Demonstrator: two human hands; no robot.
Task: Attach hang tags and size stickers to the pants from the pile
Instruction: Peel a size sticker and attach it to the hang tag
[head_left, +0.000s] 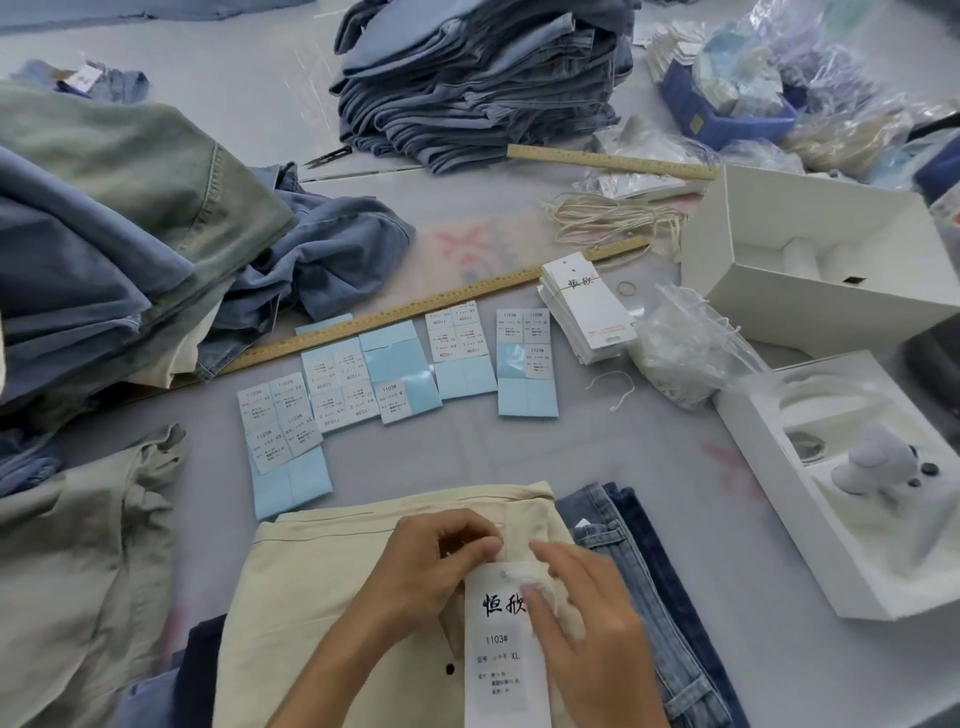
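Both hands worked at the top of a white tag (501, 644) lying on cream pants (322, 597): left hand (431, 566) curled, pinching there, right hand (582, 613) pinching its edge.

Cream pants (332, 597) lie folded flat right in front of you, waistband away from you. White hang tag (501, 649) rests on them, black characters on top, "1103#" and XL sticker below. Sticker sheets (395, 374), pale blue backing, sit in row beyond. Tag stack (587, 312) right of them. Folded denim pile (478, 78) at far side.
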